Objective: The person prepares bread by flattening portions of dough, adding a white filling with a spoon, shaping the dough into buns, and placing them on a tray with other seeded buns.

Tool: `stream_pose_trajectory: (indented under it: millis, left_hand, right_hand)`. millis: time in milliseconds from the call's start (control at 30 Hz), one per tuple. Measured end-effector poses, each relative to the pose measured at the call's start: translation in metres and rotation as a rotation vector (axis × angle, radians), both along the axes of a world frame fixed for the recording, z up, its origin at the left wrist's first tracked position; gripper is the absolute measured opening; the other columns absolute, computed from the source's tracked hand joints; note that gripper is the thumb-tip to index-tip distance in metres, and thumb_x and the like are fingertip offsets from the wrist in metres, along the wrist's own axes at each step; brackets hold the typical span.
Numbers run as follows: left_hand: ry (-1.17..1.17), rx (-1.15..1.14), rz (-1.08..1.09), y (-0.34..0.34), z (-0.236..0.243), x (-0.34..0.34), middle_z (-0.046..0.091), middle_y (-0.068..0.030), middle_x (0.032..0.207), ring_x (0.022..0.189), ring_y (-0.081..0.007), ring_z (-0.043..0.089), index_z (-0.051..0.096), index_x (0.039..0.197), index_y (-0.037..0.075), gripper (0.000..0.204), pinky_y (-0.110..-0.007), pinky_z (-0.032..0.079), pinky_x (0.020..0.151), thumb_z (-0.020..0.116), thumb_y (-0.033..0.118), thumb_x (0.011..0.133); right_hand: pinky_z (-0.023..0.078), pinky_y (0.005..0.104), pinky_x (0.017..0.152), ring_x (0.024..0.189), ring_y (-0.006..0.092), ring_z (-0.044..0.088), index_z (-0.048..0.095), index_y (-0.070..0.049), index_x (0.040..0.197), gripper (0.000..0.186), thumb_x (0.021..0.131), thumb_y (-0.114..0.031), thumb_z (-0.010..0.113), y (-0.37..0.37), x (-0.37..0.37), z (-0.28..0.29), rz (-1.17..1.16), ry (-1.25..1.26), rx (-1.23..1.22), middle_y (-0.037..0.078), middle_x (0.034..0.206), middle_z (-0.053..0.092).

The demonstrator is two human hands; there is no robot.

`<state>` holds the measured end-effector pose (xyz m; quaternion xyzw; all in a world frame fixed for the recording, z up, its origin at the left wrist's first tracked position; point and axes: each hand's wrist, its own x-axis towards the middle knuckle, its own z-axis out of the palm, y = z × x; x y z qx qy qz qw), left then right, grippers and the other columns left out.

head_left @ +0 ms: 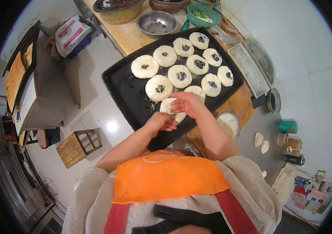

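A large black baking tray (123, 85) lies on a wooden table and carries several round flat dough discs (145, 66), each with a dark seed patch in its centre. Both hands work at the nearest dough disc (167, 104) on the tray's near edge. My right hand (188, 103) rests on top of that disc with its fingers pressing down. My left hand (161, 121) touches the disc's near side, fingers curled at its rim. The disc is mostly hidden under the two hands.
Metal bowls (156, 22) and a green basket (203, 15) stand beyond the tray, a scraper (224, 36) to their right. A small bowl of flour (228, 123) and dough lumps (260, 141) lie at the right. A low wooden stool (78, 146) stands on the tiled floor at the left.
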<state>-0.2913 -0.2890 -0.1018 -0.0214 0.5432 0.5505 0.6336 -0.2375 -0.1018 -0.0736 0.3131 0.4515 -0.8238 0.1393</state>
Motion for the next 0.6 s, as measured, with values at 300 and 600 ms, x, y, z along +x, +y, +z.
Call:
stream_pose_trajectory:
  millis: [300, 600]
  left_hand:
    - [0.115, -0.068, -0.145, 0.001, 0.014, -0.018, 0.070, -0.0140, 0.084, 0.072, -0.0230, 0.069, 0.063, 0.095, -0.002, 0.025, -0.030, 0.054, 0.064, 0.055, 0.020, 0.089]
    - [1.956, 0.112, -0.887, 0.035, -0.002, 0.036, 0.025, -0.0120, 0.158, 0.147, -0.0328, 0.019, 0.036, 0.145, 0.002, 0.067, -0.054, 0.010, 0.118, 0.063, 0.022, 0.087]
  right_hand:
    - [0.053, 0.0287, 0.057, 0.063, 0.0179, 0.066, 0.064, -0.001, 0.103, 0.023, 0.090, -0.020, 0.064, -0.006, 0.046, 0.006, -0.065, -0.009, 0.108, 0.009, 0.081, 0.068]
    - [0.051, 0.0247, 0.058, 0.064, 0.0109, 0.063, 0.066, -0.002, 0.103, 0.014, 0.090, -0.006, 0.063, 0.048, 0.209, 0.061, -0.651, 0.274, 0.613, 0.006, 0.080, 0.068]
